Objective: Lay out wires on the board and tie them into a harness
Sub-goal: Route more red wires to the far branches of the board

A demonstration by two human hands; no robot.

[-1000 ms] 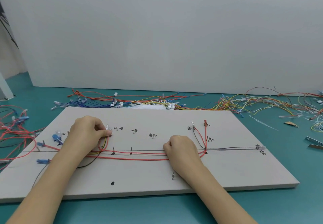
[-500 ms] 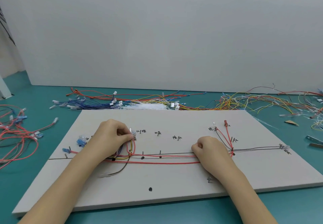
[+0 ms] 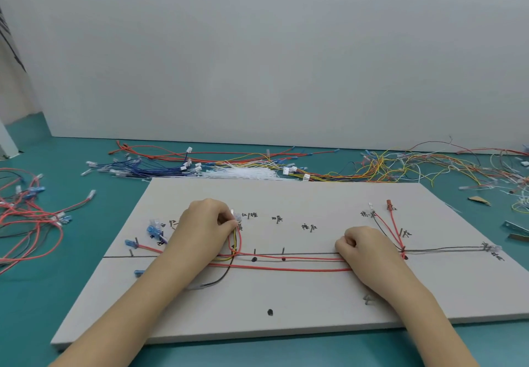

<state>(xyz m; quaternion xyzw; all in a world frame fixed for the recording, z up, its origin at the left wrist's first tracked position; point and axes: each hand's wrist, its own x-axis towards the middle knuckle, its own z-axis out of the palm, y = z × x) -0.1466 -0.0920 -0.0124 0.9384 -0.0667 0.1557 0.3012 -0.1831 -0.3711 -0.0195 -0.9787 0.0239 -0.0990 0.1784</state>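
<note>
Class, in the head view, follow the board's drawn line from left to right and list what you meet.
Blue connector → left hand → red wires → right hand → clear connector.

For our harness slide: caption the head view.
Left hand pinches a connector; right hand holds red wires on the board.

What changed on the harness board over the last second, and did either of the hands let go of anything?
Neither let go. The board sits further right in the head view, which looks like camera movement, not a shift of the board. The left hand keeps pinching the clear connector at its peg; the right hand stays closed on the red wires along the drawn line. The wire layout looks unchanged.
</note>
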